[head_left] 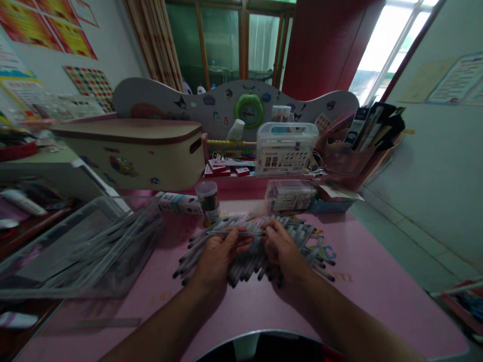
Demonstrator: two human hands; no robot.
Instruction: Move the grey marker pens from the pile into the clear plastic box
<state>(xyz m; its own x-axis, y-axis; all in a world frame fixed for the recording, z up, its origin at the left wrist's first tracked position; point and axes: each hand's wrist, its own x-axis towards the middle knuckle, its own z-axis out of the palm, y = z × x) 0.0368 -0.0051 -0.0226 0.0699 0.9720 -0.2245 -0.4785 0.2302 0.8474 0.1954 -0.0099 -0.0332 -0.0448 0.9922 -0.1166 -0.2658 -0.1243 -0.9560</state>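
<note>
A heap of grey pens lies spread over the middle of a pink desk. My left hand and my right hand both rest on the heap. Between them they pinch one pen, held level, with the left fingers on its middle and the right fingertips on its right end. Both hands are closed on that pen.
A clear plastic box holding more pens sits at the left. Behind the heap stand a small round jar, a flat carton, a clear case and a lidded white box. A cream wooden bin stands at the back left.
</note>
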